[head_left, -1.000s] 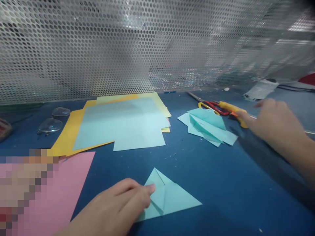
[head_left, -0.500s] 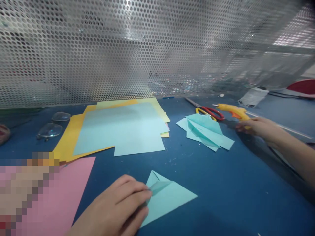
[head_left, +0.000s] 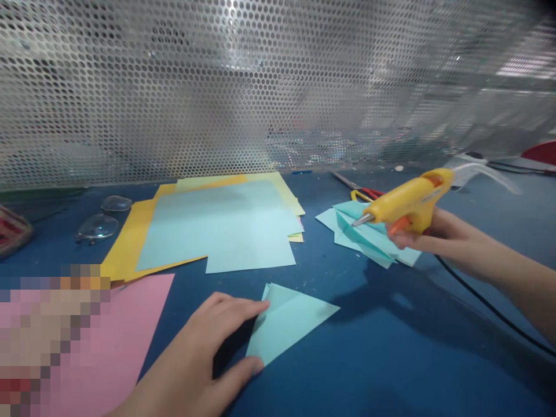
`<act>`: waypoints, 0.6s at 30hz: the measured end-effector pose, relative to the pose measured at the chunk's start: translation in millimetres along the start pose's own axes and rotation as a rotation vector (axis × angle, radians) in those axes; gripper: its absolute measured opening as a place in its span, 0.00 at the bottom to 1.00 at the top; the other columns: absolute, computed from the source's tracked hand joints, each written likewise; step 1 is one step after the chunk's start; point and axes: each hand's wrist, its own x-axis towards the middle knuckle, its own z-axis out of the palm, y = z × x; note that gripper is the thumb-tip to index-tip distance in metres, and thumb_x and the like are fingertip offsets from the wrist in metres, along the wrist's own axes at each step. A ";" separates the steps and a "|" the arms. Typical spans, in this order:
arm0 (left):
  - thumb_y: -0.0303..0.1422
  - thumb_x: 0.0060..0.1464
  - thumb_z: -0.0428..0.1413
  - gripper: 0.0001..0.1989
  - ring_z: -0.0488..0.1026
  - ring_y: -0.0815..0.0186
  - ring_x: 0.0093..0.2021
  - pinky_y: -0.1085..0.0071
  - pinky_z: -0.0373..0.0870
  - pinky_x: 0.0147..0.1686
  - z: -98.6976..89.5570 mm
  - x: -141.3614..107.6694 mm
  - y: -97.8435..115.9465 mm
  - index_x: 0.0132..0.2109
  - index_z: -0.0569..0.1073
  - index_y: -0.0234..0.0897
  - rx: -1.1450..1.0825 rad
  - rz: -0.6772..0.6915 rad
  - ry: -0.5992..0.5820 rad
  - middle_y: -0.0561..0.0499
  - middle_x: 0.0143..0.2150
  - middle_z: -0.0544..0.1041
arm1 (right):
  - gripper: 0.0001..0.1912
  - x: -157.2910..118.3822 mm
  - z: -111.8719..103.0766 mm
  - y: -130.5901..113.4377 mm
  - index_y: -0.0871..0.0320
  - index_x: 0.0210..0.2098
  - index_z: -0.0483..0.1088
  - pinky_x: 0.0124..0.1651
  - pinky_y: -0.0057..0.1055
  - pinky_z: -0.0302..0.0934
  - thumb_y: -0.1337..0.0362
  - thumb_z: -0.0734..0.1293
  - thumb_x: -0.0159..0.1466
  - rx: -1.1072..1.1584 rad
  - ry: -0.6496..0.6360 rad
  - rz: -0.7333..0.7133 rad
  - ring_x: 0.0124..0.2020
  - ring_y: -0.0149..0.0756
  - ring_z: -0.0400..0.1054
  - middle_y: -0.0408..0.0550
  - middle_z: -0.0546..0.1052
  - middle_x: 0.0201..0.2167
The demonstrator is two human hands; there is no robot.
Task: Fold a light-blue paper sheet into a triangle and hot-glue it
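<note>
My right hand point(head_left: 428, 231) is closed around the handle of a yellow hot glue gun point(head_left: 408, 194) with an orange trigger. Its metal nozzle points left, above a bunch of folded light-blue paper pieces point(head_left: 365, 234). A single folded light-blue paper point(head_left: 295, 318), roughly triangular, lies on the blue table in front of me. My left hand point(head_left: 204, 341) holds that folded paper at its left side, the index fingertip at the upper edge and the thumb at the lower corner. The hand's other fingers are mostly hidden behind the index finger.
Light-blue sheets point(head_left: 226, 226) lie over yellow paper point(head_left: 124, 243) at the back, beside eyeglasses point(head_left: 98, 227). Pink paper point(head_left: 130, 324) is at left. Scissors point(head_left: 347, 182) lie behind the folded pieces. The gun's black cord point(head_left: 490, 307) trails right. A perforated metal panel point(head_left: 217, 87) stands behind.
My right hand has lifted the glue gun off the table and brought it left and nearer. My left thumb and index finger have spread apart, and the folded paper has shifted slightly away and turned.
</note>
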 end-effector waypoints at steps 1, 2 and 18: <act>0.36 0.62 0.59 0.23 0.78 0.62 0.58 0.63 0.78 0.53 0.3 0.1 -0.4 0.62 0.71 0.61 -0.023 -0.029 0.002 0.58 0.58 0.78 | 0.14 -3.0 5.3 -3.1 0.56 0.41 0.73 0.32 0.31 0.67 0.51 0.69 0.70 -0.023 -0.012 -0.009 0.30 0.32 0.70 0.43 0.75 0.32; 0.37 0.61 0.60 0.23 0.78 0.62 0.57 0.62 0.77 0.54 0.6 0.3 -0.7 0.61 0.73 0.61 -0.047 -0.048 0.012 0.58 0.58 0.79 | 0.17 -5.7 11.2 -6.6 0.56 0.37 0.73 0.30 0.30 0.66 0.48 0.71 0.67 -0.048 -0.024 -0.017 0.28 0.33 0.68 0.42 0.74 0.28; 0.34 0.59 0.60 0.21 0.78 0.59 0.56 0.58 0.76 0.56 2.4 6.5 -0.8 0.59 0.76 0.54 -0.120 -0.044 0.003 0.52 0.57 0.79 | 0.04 -34.9 98.3 -56.9 0.51 0.24 0.64 0.23 0.32 0.54 0.61 0.65 0.53 -0.415 0.177 -0.349 0.20 0.36 0.65 0.41 0.71 0.18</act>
